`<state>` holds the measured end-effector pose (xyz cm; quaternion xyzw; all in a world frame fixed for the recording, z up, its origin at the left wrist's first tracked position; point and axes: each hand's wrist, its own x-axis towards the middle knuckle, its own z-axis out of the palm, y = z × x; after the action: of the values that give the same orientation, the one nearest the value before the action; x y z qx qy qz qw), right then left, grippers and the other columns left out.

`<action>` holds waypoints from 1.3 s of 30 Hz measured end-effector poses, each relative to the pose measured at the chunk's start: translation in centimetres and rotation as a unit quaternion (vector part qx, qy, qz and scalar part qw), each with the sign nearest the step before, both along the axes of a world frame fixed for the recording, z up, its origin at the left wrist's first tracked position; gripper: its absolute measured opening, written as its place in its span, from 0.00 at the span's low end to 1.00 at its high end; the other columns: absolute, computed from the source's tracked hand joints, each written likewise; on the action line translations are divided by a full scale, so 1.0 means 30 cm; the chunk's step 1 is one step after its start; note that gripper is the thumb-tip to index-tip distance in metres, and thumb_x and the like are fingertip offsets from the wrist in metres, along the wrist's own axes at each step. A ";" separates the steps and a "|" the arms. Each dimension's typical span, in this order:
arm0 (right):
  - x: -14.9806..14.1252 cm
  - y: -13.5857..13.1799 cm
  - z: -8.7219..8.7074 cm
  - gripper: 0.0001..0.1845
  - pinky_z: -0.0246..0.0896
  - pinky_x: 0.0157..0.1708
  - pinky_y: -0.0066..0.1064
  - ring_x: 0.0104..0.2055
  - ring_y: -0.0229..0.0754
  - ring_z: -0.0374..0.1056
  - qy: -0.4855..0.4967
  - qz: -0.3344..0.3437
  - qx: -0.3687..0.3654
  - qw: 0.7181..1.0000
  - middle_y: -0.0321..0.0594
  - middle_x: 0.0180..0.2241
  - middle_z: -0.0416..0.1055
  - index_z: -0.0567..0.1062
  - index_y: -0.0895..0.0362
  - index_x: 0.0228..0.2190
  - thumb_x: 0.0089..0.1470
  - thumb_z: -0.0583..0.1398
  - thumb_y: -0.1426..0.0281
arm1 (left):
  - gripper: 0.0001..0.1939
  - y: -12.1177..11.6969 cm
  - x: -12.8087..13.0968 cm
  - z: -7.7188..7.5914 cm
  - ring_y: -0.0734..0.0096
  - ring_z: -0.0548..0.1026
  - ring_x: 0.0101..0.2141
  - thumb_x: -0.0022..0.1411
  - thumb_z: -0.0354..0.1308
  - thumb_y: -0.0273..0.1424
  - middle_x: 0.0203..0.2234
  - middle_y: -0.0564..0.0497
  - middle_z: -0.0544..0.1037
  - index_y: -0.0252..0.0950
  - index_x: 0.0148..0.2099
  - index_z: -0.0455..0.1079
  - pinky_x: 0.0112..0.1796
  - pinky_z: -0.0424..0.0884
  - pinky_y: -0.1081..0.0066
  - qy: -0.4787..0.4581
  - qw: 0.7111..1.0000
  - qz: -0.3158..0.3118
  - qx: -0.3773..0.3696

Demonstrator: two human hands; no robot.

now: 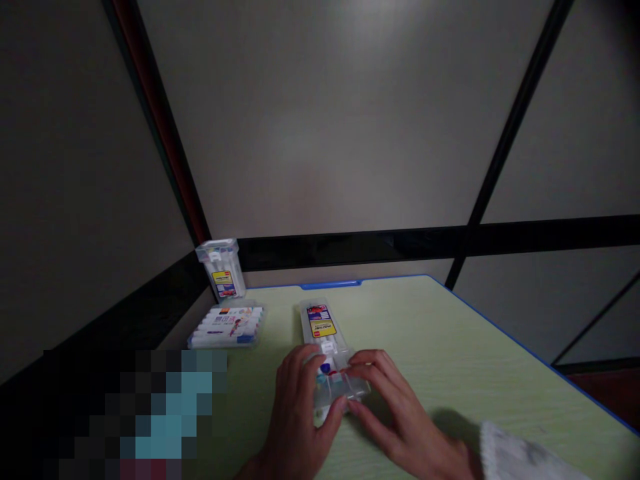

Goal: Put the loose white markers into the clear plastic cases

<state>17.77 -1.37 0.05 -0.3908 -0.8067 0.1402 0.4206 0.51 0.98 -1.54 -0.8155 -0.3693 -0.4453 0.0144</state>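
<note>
A clear plastic marker case (321, 327) lies on the table with its yellow and blue label facing up and its lid end toward me. Coloured marker ends show through the clear lid (340, 387). My left hand (299, 407) grips the lid end from the left, fingers on top and thumb at the near edge. From the right, my right hand (395, 407) holds the same end, with fingertips on its far side and thumb at the near edge. The two thumbs almost meet. Whether the lid is fully closed is hard to see.
An upright marker case (225, 270) stands at the table's back left corner. In front of it lies a flat pack of white markers (227, 325). The pale green table (430, 333) has a blue edge, with wall panels (340, 133) behind. A pixelated patch covers the lower left.
</note>
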 end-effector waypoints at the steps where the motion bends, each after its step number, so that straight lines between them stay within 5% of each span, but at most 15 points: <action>1: 0.001 0.000 -0.003 0.15 0.60 0.45 0.37 0.47 0.45 0.58 0.010 -0.009 -0.001 1.000 0.41 0.43 0.61 0.62 0.51 0.45 0.55 0.54 0.75 | 0.22 0.001 0.000 -0.001 0.56 0.62 0.49 0.56 0.53 0.24 0.48 0.40 0.62 0.34 0.52 0.54 0.46 0.64 0.56 -0.004 1.000 -0.003 -0.008; 18: -0.010 0.018 -0.003 0.16 0.57 0.50 0.42 0.49 0.45 0.58 0.058 -0.040 -0.100 0.992 0.44 0.45 0.60 0.57 0.54 0.49 0.59 0.50 0.71 | 0.19 0.024 -0.001 -0.004 0.60 0.68 0.45 0.57 0.54 0.24 0.43 0.44 0.68 0.38 0.51 0.58 0.44 0.68 0.58 -0.061 0.997 0.014 -0.038; 39: -0.009 0.021 -0.002 0.09 0.60 0.41 0.39 0.41 0.45 0.60 0.079 -0.021 -0.136 0.987 0.42 0.39 0.62 0.60 0.55 0.44 0.60 0.48 0.69 | 0.15 0.017 0.014 0.007 0.61 0.71 0.41 0.54 0.56 0.24 0.39 0.46 0.71 0.38 0.46 0.63 0.42 0.70 0.61 -0.143 0.987 0.002 -0.073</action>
<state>17.51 -0.73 -0.02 -0.4487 -0.7362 0.2699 0.4288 0.92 1.47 -1.32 -0.7416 -0.4004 -0.5294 -0.0969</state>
